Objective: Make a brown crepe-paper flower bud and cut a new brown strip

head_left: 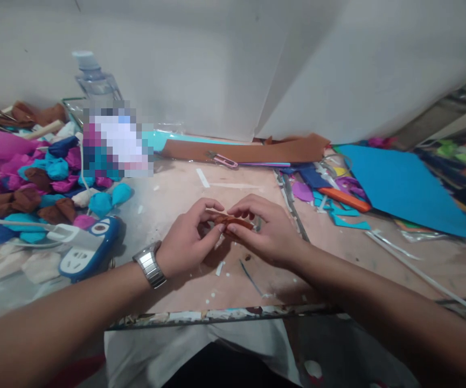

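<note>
I see left hand [186,234] and right hand [271,231], fingers curled, thumbs pinching 1 brown piece [227,219] above work board [176,199]. My guess: partway, piece not set down; crumpled bundles [57,168] heaped left. Remainder: can't tell.

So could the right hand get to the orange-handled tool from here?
Probably yes. The orange-handled tool lies off to the right hand's outer side, its upper face uncovered, paper scraps alongside. The catch: that hand is on the brown piece with the left, so it likely needs freeing.
</note>
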{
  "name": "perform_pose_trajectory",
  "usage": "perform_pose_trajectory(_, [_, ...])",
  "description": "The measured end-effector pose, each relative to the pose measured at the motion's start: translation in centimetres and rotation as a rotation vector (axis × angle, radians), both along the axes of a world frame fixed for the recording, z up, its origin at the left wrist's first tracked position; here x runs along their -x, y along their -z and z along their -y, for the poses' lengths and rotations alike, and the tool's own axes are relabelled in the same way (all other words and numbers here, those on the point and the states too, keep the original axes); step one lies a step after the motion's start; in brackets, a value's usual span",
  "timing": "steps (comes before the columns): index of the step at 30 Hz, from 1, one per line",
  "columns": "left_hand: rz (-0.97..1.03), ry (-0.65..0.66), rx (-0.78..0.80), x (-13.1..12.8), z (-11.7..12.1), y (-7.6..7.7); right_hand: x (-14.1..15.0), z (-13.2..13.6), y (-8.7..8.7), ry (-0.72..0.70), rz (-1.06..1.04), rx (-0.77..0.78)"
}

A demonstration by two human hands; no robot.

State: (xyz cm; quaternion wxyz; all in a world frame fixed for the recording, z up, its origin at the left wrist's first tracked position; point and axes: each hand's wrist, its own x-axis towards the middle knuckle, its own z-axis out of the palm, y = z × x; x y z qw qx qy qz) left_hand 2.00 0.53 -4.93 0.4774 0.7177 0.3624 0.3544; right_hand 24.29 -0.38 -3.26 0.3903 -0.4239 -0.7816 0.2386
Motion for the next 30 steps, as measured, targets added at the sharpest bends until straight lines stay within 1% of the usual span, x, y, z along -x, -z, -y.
perform_pose_trajectory(3, [-0.031,0.033,-0.067,0.06,0.14,0.00,0.08,-0.08,0.26,-0.019,-0.002,0.018])
perform_pose_trajectory(6, [-0.056,0.034,-0.151,0.08,0.21,-0.02,0.08,-0.08,0.40,-0.021,-0.010,0.012])
perform_pose_trajectory(9, [-0.062,0.032,-0.194,0.07,0.22,0.00,0.09,-0.01,0.40,-0.027,-0.023,0.043])
perform_pose_trajectory(15, [-0.051,0.052,-0.214,0.03,0.14,0.20,0.32,0.05,0.32,-0.021,-0.053,0.075])
perform_pose_trajectory(24, [-0.015,0.072,-0.250,-0.01,0.12,0.40,0.28,-0.02,0.39,-0.035,-0.079,0.018])
perform_pose_trajectory(30, [0.037,0.111,-0.204,-0.05,0.21,0.39,0.21,-0.01,0.43,-0.030,-0.082,0.000])
